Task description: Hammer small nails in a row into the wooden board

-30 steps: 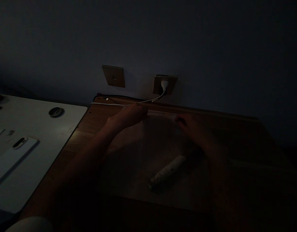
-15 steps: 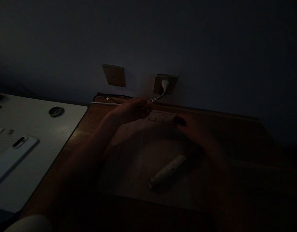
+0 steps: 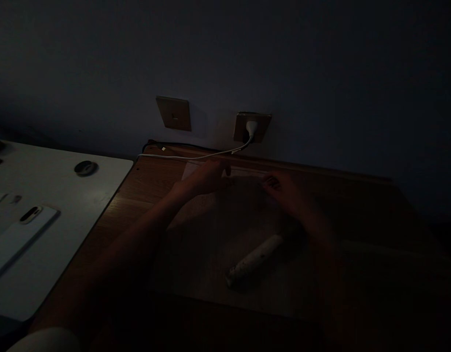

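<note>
The scene is very dark. A pale sheet (image 3: 210, 254) lies on a wooden table (image 3: 137, 190). My left hand (image 3: 205, 180) rests at the sheet's far left edge with its fingers together, seemingly pinching that edge. My right hand (image 3: 286, 193) is at the far edge a little to the right, its fingers curled down on the sheet. A white speckled roll (image 3: 254, 260) lies on the sheet nearer to me, below my right hand.
A white plug (image 3: 251, 128) sits in a wall socket, and its cable (image 3: 181, 157) runs left along the table's back edge. A second wall plate (image 3: 173, 113) is to the left. A white table (image 3: 45, 230) at the left carries a phone case (image 3: 22, 232) and a round disc (image 3: 85, 167).
My left hand was raised near the cable half a second ago and has come down onto the sheet's far edge. My right hand has shifted slightly left.
</note>
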Action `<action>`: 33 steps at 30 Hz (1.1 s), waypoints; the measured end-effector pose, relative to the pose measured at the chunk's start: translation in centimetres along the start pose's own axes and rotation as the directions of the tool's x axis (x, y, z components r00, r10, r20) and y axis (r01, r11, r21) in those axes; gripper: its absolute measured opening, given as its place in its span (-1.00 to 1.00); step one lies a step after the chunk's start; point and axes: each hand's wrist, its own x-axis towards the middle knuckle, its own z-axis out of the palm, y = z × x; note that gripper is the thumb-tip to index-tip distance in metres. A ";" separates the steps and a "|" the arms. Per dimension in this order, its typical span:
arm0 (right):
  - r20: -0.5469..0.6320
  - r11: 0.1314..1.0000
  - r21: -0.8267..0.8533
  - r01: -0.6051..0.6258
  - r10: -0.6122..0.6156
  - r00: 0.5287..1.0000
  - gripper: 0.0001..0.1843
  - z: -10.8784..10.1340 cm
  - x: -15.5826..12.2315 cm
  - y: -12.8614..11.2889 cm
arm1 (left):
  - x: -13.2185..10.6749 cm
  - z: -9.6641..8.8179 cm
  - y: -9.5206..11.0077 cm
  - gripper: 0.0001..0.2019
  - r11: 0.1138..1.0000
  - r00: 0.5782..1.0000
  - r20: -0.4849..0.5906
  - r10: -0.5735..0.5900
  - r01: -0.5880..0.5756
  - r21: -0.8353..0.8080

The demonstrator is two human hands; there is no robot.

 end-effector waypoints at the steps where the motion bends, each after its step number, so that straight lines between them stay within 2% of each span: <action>1: -0.004 1.000 -0.007 -0.013 0.013 1.000 -0.79 0.1 0.0 -0.2 | 0.0 0.0 -0.1 -0.69 1.000 1.000 0.008 0.006 -0.006 0.012; 6: 0.042 0.997 -0.079 -0.008 0.011 0.999 -0.80 0.2 0.1 -1.8 | 0.1 -0.1 -0.6 -0.78 0.997 0.997 0.048 0.061 -0.063 0.046; 11: 0.021 0.980 -0.200 0.004 0.000 1.000 -0.75 0.5 -0.1 -2.5 | 0.2 0.2 -1.0 -0.75 0.991 0.994 0.034 0.102 -0.105 0.082; 15: 0.022 0.983 -0.162 0.085 -0.082 0.996 -0.70 0.2 -0.1 -2.3 | -0.3 0.1 -0.1 -0.75 0.984 0.999 0.026 0.044 -0.048 0.173; 19: -0.026 0.993 -0.088 0.072 -0.075 0.997 -0.76 0.4 -0.1 -2.3 | -0.4 0.3 1.1 -0.76 0.973 0.999 0.002 -0.037 0.036 0.227; 22: -0.053 0.993 -0.101 0.058 -0.064 0.997 -0.75 1.3 -0.2 -2.7 | 0.1 0.7 1.2 -0.81 0.995 0.993 -0.105 -0.053 0.061 0.074; 24: -0.065 0.988 -0.150 0.048 -0.058 0.996 -0.72 1.9 -0.3 -3.0 | 0.6 0.8 1.1 -0.74 0.978 0.983 -0.158 -0.098 0.065 -0.200; 25: -0.070 0.984 -0.171 0.047 -0.060 0.996 -0.71 2.2 -0.3 -3.2 | 0.8 0.8 1.0 -0.70 0.916 0.980 -0.141 -0.142 0.077 -0.393; 26: -0.075 0.982 -0.184 0.049 -0.064 0.995 -0.71 2.4 -0.3 -3.3 | 1.0 0.8 1.0 -0.67 0.798 0.979 -0.078 -0.186 0.104 -0.594; 27: -0.080 0.981 -0.188 0.055 -0.071 0.994 -0.71 2.5 -0.3 -3.5 | 1.2 0.7 1.1 -0.67 0.629 0.978 0.016 -0.209 0.147 -0.763; 29: -0.086 0.981 -0.181 0.064 -0.081 0.993 -0.73 2.8 -0.2 -3.6 | 1.3 0.6 1.2 -0.69 0.271 0.963 0.197 -0.183 0.242 -0.932; 30: -0.086 0.983 -0.173 0.064 -0.080 0.993 -0.74 2.8 -0.2 -3.6 | 1.3 0.6 1.3 -0.71 0.144 0.954 0.252 -0.162 0.276 -0.950; 31: -0.085 0.985 -0.164 0.061 -0.076 0.993 -0.76 2.9 -0.1 -3.6 | 1.4 0.6 1.4 -0.73 0.067 0.946 0.286 -0.150 0.299 -0.952; 33: -0.091 0.987 -0.149 0.053 -0.067 0.994 -0.76 3.0 -0.1 -3.6 | 1.3 0.9 1.4 -0.76 0.019 0.940 0.300 -0.165 0.307 -0.951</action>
